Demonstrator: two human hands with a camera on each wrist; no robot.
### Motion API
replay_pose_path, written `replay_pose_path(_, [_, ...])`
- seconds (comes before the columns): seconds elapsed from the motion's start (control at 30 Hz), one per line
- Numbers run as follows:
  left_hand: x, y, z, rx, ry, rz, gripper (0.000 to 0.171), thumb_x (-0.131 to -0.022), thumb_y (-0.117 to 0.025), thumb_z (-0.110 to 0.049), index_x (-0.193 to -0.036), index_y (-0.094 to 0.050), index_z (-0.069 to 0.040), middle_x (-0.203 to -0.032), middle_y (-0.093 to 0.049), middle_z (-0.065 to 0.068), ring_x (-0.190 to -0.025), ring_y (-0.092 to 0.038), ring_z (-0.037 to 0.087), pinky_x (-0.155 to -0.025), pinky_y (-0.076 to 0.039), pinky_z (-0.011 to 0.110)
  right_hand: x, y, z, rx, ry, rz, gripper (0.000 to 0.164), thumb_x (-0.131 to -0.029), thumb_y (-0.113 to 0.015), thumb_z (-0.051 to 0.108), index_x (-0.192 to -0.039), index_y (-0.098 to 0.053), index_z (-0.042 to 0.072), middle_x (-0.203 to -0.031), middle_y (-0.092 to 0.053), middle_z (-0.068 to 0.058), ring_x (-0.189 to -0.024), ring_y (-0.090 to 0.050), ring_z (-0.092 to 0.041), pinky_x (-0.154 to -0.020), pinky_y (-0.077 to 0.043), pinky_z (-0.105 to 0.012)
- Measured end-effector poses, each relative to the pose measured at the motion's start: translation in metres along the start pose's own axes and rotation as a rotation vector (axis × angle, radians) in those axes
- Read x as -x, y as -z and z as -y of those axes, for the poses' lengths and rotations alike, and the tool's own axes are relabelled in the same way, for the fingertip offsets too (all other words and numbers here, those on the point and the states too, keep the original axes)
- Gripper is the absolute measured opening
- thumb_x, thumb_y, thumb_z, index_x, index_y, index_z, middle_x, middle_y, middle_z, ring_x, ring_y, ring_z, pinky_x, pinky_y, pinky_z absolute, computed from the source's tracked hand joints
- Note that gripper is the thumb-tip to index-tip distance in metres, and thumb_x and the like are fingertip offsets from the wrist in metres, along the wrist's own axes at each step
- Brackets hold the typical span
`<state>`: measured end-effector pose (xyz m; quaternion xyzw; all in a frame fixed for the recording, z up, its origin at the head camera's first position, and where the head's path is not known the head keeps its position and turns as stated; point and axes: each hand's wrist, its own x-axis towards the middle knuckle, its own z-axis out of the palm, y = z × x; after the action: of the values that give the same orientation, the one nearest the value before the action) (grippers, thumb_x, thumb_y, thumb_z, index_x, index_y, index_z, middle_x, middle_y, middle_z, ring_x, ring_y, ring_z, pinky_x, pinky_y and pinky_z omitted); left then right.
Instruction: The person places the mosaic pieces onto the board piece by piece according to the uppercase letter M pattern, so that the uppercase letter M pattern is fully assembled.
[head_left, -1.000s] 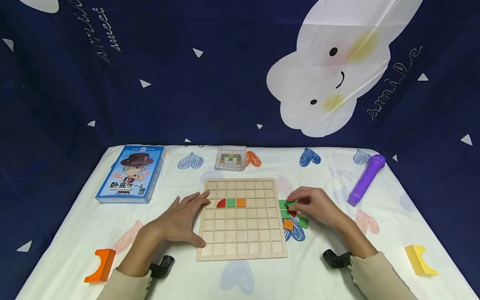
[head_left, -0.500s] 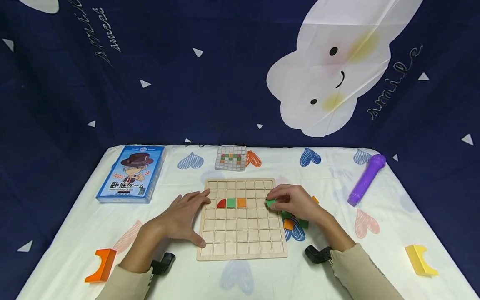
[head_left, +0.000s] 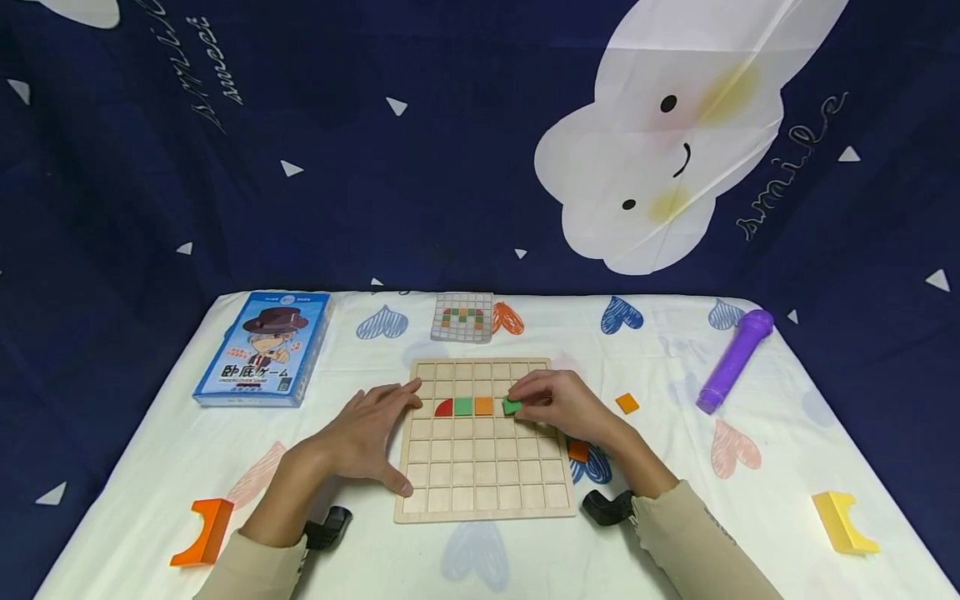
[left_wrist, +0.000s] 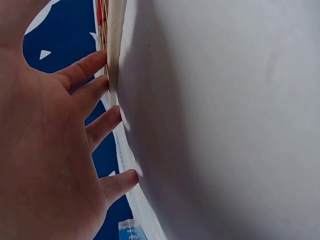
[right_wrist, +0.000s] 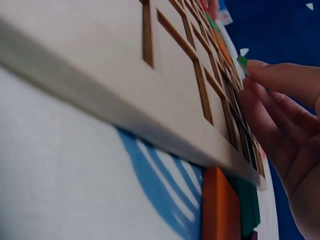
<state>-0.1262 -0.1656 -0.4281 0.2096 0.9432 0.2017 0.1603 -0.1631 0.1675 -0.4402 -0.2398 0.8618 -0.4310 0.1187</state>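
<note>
A wooden grid board (head_left: 484,511) lies flat in the middle of the table. In one of its upper rows sit a red quarter-round tile (head_left: 445,407), a green square tile (head_left: 463,407) and an orange square tile (head_left: 483,407), side by side. My right hand (head_left: 566,407) pinches another green tile (head_left: 512,406) between thumb and fingers, over the same row just right of the orange one. Spread along the board's left edge, my left hand (head_left: 358,439) touches it with thumb and fingertips; the left wrist view shows its straight fingers (left_wrist: 120,186) at that edge.
An orange tile (head_left: 578,451) and a green tile (right_wrist: 244,205) lie by the board's right edge, a further orange tile (head_left: 627,403) farther right. Behind stands a small pattern card (head_left: 461,317). Around are a blue game box (head_left: 262,350), purple microphone (head_left: 735,361), orange block (head_left: 202,532) and yellow block (head_left: 843,522).
My right hand has carried a green tile leftward from the loose tiles at the right, over the board toward the row of placed tiles. The left hand has stayed at the board's left edge.
</note>
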Motion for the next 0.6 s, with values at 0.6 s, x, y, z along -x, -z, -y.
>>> replay_pose_path(0.6, [-0.0008,0.0006,-0.0006,-0.008,0.005,-0.002,0.121,-0.045,-0.097,-0.058,-0.148,-0.045,-0.019,-0.167,-0.034,0.004,-0.154,-0.029,0.037,-0.124,-0.017,0.072,-0.0066,-0.0110,-0.0038,0.034,0.009,0.000,0.022,-0.085,-0.082,0.014,-0.107,-0.080,0.014,-0.114,-0.077,-0.002,-0.108,-0.071,-0.017,-0.084,-0.058,-0.018])
